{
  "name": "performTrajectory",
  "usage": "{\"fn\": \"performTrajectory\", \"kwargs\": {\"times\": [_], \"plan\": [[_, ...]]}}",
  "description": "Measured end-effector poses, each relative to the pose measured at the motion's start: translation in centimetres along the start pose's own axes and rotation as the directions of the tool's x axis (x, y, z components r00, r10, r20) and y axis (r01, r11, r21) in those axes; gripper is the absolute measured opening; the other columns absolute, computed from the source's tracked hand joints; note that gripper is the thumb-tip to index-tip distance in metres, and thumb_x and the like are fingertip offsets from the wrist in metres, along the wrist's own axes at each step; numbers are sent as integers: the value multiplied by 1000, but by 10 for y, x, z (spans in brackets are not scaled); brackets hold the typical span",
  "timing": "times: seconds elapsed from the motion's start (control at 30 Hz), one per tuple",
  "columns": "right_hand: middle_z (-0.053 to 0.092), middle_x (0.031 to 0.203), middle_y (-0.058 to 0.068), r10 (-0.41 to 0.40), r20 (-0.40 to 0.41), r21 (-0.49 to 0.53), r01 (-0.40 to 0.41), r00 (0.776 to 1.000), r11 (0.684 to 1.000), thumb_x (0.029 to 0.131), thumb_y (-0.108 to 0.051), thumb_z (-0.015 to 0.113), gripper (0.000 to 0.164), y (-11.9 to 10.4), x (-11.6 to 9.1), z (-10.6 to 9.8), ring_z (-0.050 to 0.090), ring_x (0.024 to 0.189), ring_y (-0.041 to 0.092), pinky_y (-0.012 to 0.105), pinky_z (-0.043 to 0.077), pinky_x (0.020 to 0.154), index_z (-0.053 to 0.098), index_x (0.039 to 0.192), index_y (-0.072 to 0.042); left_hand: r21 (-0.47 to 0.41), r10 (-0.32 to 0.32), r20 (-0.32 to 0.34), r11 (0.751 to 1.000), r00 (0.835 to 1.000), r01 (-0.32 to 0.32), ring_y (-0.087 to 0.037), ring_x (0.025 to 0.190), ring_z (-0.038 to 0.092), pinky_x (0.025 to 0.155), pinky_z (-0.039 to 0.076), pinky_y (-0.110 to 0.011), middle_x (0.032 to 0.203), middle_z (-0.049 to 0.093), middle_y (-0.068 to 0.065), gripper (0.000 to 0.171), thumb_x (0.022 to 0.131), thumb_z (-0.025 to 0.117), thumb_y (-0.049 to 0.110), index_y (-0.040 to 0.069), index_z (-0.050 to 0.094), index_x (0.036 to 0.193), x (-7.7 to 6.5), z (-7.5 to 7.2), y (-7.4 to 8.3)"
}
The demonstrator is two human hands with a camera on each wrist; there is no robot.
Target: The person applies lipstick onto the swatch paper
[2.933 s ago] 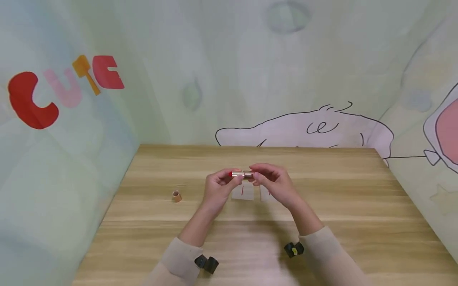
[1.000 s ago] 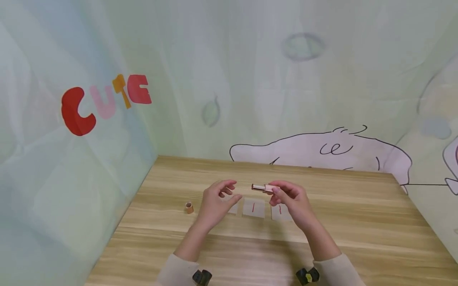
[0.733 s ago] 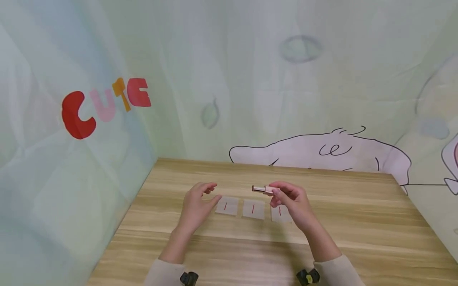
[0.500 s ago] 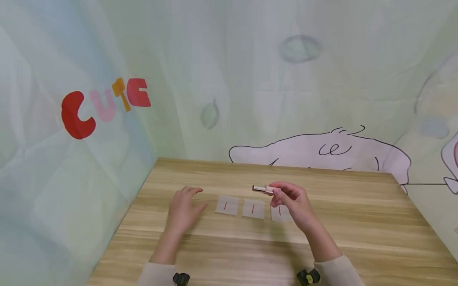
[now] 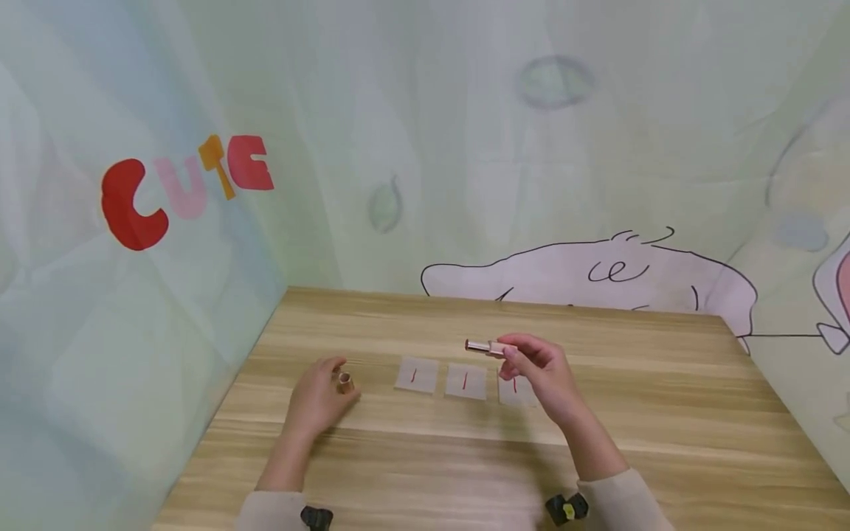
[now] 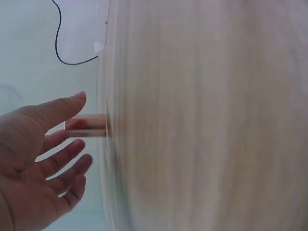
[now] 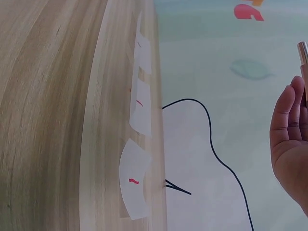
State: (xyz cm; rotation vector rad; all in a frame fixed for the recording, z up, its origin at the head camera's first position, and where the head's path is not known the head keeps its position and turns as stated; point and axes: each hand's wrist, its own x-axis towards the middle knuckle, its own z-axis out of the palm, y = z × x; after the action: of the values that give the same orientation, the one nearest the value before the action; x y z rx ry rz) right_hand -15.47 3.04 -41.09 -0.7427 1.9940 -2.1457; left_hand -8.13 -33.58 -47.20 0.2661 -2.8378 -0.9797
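Note:
My right hand (image 5: 541,369) pinches the base of a lipstick (image 5: 488,347) between thumb and fingers, holding it almost level above the table. Its silver tube points left, and only a dark reddish end shows at its mouth. In the right wrist view the lipstick (image 7: 303,55) is cut off by the frame edge. My left hand (image 5: 317,398) is at the lipstick's copper-coloured cap (image 5: 345,383), which stands upright on the table at the left. In the left wrist view, thumb and loosely bent fingers lie on either side of the cap (image 6: 86,125); a firm grip is not visible.
Three pale paper squares (image 5: 416,375), each with a short red stroke, lie in a row on the wooden table (image 5: 432,472). My right hand partly covers the rightmost square (image 5: 508,394). Printed cloth walls (image 5: 465,147) rise at the back and sides.
The red bullet that stuck out of the lipstick no longer shows. My left hand has left the lipstick and moved left and down to the cap. The right hand still holds the lipstick.

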Motion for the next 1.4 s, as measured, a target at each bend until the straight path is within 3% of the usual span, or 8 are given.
{"fn": "performTrajectory", "kwargs": {"times": [0.13,0.23,0.4,0.63,0.9,1.03,1.17,1.4], "plan": [[71,89,-2,1,-6,-8,-1,1000,1000,102,-4,58,26,0,0,-3,67,70,10,26,59,68,59,116,18,-41,-88,27,995,996,89,-42,109,63,92,48,-58,118,67,-22,59,83,82,22,-3,59,131,-3,-5,-3],[71,90,-2,0,-12,-6,-1,1000,1000,102,-4,58,22,0,1,-5,67,71,11,26,59,69,62,114,14,-75,-106,38,991,994,109,-37,103,66,89,51,-54,112,70,-18,50,83,83,20,-2,64,124,-3,-6,-6],[71,89,-1,15,-25,0,-15,1000,1000,102,-5,59,14,-1,1,-7,67,71,11,26,59,68,71,110,-4,-117,-60,35,991,998,63,-30,94,67,85,53,-48,103,73,-13,35,84,83,16,0,71,113,-1,-4,-8],[71,89,-1,0,-23,16,1,1000,1000,102,-2,58,25,-2,1,-8,67,70,11,25,58,68,59,115,19,-117,-2,43,993,999,7,-28,93,67,85,53,-46,102,74,-11,27,87,81,15,3,73,109,3,-1,-12],[71,90,1,3,-32,14,-3,999,1000,101,-2,59,15,-2,1,-8,67,69,11,25,58,67,69,110,3,-121,-16,45,992,999,21,-23,89,67,82,54,-40,99,75,-9,26,88,80,20,3,75,108,6,0,-13],[71,90,-1,4,-34,-5,-4,999,1000,101,-3,58,21,-3,1,-8,67,69,11,25,58,67,63,113,14,-203,-33,16,979,999,36,-19,85,69,78,56,-33,95,75,-7,23,88,80,21,4,76,104,8,1,-5],[71,89,-2,-9,-29,4,9,1000,1000,101,-1,58,25,-5,3,-9,67,69,11,25,58,67,58,114,19,-268,-2,-22,963,1000,-4,-17,86,70,76,55,-28,95,77,-5,20,88,81,21,7,78,102,10,0,10],[72,88,-1,-19,-36,27,20,999,999,101,-1,58,15,-6,4,-10,68,69,11,26,59,67,66,111,8,-401,88,-15,912,996,-86,-16,90,70,71,53,-21,96,76,-4,20,86,83,17,7,77,102,12,-7,46]]}}
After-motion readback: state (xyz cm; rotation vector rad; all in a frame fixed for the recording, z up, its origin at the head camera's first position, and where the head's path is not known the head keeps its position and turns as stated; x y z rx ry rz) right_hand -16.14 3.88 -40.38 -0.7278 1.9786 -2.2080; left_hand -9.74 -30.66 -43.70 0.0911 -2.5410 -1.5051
